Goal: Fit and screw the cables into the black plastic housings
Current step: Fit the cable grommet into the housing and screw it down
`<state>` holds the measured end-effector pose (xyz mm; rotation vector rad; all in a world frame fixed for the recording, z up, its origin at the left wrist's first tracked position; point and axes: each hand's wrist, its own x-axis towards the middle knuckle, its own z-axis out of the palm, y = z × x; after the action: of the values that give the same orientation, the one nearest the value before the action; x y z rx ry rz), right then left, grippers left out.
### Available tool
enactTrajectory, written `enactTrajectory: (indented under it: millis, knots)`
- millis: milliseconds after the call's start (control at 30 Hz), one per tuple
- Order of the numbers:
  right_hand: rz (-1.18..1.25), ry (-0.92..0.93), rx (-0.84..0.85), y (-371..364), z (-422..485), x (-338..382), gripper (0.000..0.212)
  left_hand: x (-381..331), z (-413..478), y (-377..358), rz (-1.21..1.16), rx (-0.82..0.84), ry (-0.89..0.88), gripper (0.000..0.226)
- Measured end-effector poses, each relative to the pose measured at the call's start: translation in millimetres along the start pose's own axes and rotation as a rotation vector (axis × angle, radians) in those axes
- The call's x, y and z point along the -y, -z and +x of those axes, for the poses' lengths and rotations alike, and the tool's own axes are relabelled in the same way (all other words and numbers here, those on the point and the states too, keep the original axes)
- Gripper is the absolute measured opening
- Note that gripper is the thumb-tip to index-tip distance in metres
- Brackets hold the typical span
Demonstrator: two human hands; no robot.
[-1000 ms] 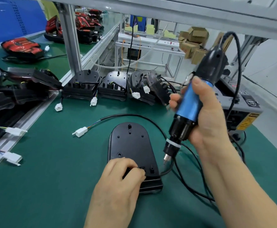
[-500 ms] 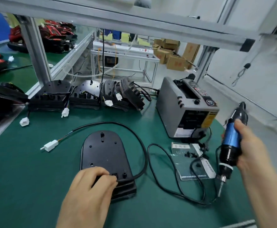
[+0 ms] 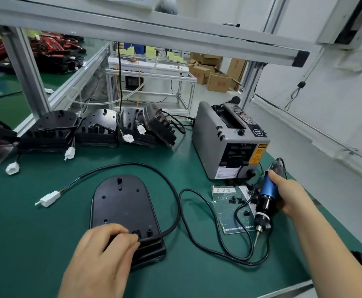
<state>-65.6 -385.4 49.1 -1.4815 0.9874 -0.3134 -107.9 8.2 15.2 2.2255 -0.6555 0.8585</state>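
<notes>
Black plastic housing [image 3: 122, 203] lies flat on the green worktop [image 3: 36, 244], in front of the person, its rounded end pointing away. The left hand [image 3: 102, 259] grips its near end, fingers [image 3: 130, 238] curled over the edge with the tips against the black cable [image 3: 172, 186]. The cable leaves the housing there, loops round its right side and ends in a white connector [image 3: 49, 198] lying to the left. The right hand [image 3: 289, 194] is wrapped round a blue electric screwdriver [image 3: 266, 198], held tilted with the bit down beside a clear plastic sheet [image 3: 229, 214] strewn with small black screws [image 3: 238, 200]. Behind stand a grey tape dispenser [image 3: 218, 145] and a row of other housings [image 3: 94, 130].
</notes>
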Motion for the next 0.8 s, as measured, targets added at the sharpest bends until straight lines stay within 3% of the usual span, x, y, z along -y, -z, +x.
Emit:
enactTrajectory:
  millis: [133, 333, 800]
  knots:
    - [-0.199, 0.113, -0.033, -3, 0, -1, 0.037, -1, 1, 1, -0.003, 0.0, -0.007, 0.007]
    - [-0.502, 0.193, -0.131, -2, 2, -4, 0.039, -1, 0, 0, -0.013, -0.009, -0.005, 0.006]
    - [-0.869, 0.26, -0.262, -1, 6, -11, 0.042, -2, -1, 0, -0.003, -0.007, 0.013, 0.007]
